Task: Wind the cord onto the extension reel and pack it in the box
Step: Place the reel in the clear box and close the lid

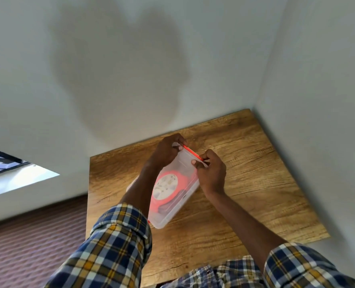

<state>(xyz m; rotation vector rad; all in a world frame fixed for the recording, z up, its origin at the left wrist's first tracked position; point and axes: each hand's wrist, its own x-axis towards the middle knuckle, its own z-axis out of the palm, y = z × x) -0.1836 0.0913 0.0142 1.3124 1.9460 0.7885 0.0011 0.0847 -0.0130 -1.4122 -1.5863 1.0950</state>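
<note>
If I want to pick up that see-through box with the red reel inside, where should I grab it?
Probably hold the clear box by its two long sides, one hand on each, coming from above. It is long and narrow, lies flat on the wooden table, and the reel sits mid-box, so a middle grip should stay balanced.

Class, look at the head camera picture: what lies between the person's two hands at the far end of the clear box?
In the head view, the red clip along the far edge of the box spans the gap between left hand and right hand.
</note>
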